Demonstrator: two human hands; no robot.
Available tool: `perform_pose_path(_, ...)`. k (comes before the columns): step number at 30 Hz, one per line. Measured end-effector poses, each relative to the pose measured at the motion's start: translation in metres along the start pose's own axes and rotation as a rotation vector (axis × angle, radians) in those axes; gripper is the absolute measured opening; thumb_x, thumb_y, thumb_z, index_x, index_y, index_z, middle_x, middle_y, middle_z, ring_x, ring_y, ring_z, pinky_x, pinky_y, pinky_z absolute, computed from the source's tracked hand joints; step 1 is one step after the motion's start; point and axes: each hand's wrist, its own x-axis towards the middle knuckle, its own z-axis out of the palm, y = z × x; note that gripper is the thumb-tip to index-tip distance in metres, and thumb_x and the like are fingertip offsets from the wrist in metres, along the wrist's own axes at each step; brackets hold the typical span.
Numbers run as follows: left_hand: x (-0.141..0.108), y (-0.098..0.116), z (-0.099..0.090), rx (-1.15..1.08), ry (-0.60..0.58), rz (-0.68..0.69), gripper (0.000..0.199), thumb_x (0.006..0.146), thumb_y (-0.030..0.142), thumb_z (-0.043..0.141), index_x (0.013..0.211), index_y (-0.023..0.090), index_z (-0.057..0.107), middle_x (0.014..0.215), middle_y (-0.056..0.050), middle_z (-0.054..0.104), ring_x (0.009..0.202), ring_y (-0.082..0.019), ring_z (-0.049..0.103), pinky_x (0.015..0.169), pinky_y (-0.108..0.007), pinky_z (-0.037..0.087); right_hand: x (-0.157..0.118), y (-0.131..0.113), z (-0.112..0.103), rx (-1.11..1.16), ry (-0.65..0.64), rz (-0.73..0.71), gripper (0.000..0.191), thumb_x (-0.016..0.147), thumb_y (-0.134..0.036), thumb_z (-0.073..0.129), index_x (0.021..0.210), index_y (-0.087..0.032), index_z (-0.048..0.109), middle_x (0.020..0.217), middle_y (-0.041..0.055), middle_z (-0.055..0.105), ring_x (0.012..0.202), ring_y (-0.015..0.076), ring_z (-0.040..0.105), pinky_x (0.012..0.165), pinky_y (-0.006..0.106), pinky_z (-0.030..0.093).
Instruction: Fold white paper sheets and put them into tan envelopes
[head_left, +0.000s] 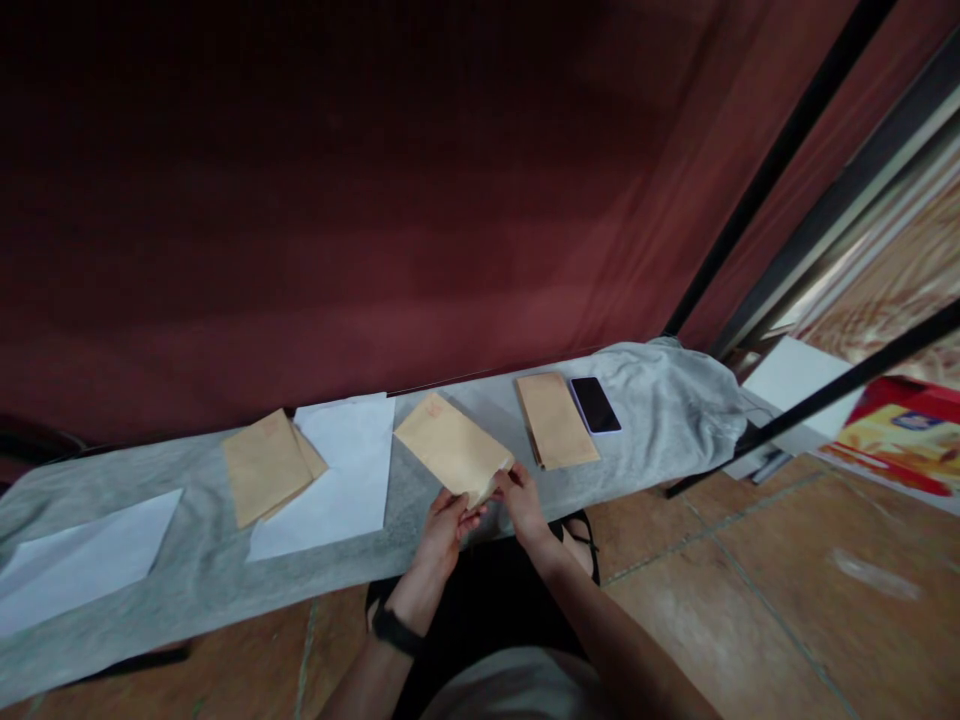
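A brown paper envelope (452, 445) is held at its near end, tilted above the grey cloth. My left hand (448, 522) grips the near-left corner, with a dark band on that wrist. At the near-right corner, the fingers of my right hand (519, 495) are closed on the envelope's edge, where a pale strip shows at the opening. Whether anything lies inside the envelope is hidden. To the right, a stack of brown envelopes (556, 420) lies beside a phone (596, 405). On the left, a few more brown envelopes (270, 468) rest partly over white paper sheets (345, 480).
A grey cloth (652, 400) covers the long narrow bench against a dark red wall (420, 200). Another white sheet (90, 560) lies at its left end. Black metal poles (787, 135), a white box (799, 385) and a red-yellow carton (904, 435) stand at the right.
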Motion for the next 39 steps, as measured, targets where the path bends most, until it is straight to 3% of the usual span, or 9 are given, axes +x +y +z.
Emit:
perform_pose_path(8,0.019,0.021,-0.022,0.271,0.041,0.033,0.016,0.083,0.014,0.064,0.096,0.018,0.057,0.057,0.006,0.060,0.042,-0.007,0.052,0.043,-0.015,0.036,0.014,0.013,-0.018,-0.253,-0.009,-0.075,0.028,0.083,-0.049,0.059,0.087,-0.022,0.063,0.065,0.0017,0.066,0.054,0.0204,0.064,0.055,0.035,0.057)
perform_pose_path(13,0.025,0.024,-0.035,0.458,0.107,0.027,0.024,0.087,0.014,0.057,0.110,0.019,0.053,0.058,0.008,0.058,0.041,-0.008,0.051,0.043,-0.016,0.034,0.015,0.007,-0.037,-0.487,-0.066,-0.263,0.018,0.087,-0.030,0.058,0.098,-0.022,0.071,0.100,0.0087,0.074,0.097,0.0257,0.069,0.095,0.043,0.055)
perform_pose_path(18,0.022,0.030,-0.050,0.653,0.213,0.053,0.033,0.090,0.018,0.056,0.123,0.017,0.053,0.063,0.004,0.061,0.053,-0.015,0.062,0.051,-0.022,0.043,0.017,0.004,-0.043,-1.029,-0.429,-0.707,0.032,0.097,-0.019,0.049,0.121,-0.026,0.070,0.134,0.0066,0.068,0.128,0.0230,0.059,0.114,0.046,0.044)
perform_pose_path(20,0.018,0.031,-0.054,0.846,0.302,0.179,0.032,0.091,0.021,0.057,0.123,0.017,0.057,0.078,-0.003,0.068,0.073,-0.021,0.070,0.065,-0.029,0.051,0.017,0.005,-0.042,-1.153,-0.503,-0.772,0.034,0.099,-0.019,0.050,0.127,-0.027,0.068,0.137,0.0050,0.067,0.130,0.0223,0.058,0.114,0.046,0.043)
perform_pose_path(22,0.021,0.032,-0.051,1.168,0.365,0.441,0.028,0.095,0.025,0.051,0.120,0.018,0.063,0.101,-0.012,0.072,0.097,-0.027,0.071,0.085,-0.037,0.054,0.017,0.007,-0.042,-1.210,-0.527,-0.788,0.034,0.100,-0.019,0.051,0.129,-0.028,0.066,0.139,0.0041,0.066,0.130,0.0221,0.058,0.115,0.046,0.042)
perform_pose_path(25,0.044,0.034,-0.031,1.463,0.235,0.801,0.038,0.101,0.029,0.043,0.133,0.018,0.061,0.137,-0.015,0.063,0.128,-0.029,0.059,0.110,-0.044,0.044,0.016,0.008,-0.041,-1.229,-0.522,-0.785,0.033,0.100,-0.021,0.051,0.128,-0.028,0.067,0.140,0.0039,0.065,0.130,0.0220,0.058,0.115,0.046,0.041)
perform_pose_path(27,0.072,0.038,-0.015,1.542,0.145,0.908,0.046,0.101,0.030,0.043,0.144,0.017,0.052,0.157,-0.014,0.046,0.147,-0.030,0.039,0.121,-0.048,0.032,0.015,0.007,-0.040,-1.224,-0.504,-0.786,0.031,0.100,-0.022,0.051,0.126,-0.027,0.068,0.139,0.0044,0.066,0.128,0.0227,0.059,0.115,0.047,0.042)
perform_pose_path(33,0.146,0.050,-0.002,1.552,0.068,0.852,0.057,0.103,0.041,0.041,0.155,0.018,0.041,0.164,-0.014,0.036,0.154,-0.030,0.027,0.126,-0.053,0.019,0.013,0.001,-0.039,-1.191,-0.518,-0.787,0.033,0.099,-0.025,0.050,0.126,-0.028,0.069,0.135,0.0066,0.068,0.124,0.0250,0.061,0.112,0.049,0.044)
perform_pose_path(39,0.149,0.041,-0.014,1.549,-0.060,0.889,0.063,0.103,0.045,0.041,0.157,0.012,0.036,0.165,-0.015,0.033,0.156,-0.025,0.024,0.128,-0.044,0.014,0.012,-0.001,-0.039,-1.185,-0.522,-0.749,0.035,0.098,-0.024,0.050,0.127,-0.031,0.068,0.133,0.0055,0.069,0.122,0.0255,0.063,0.110,0.049,0.046)
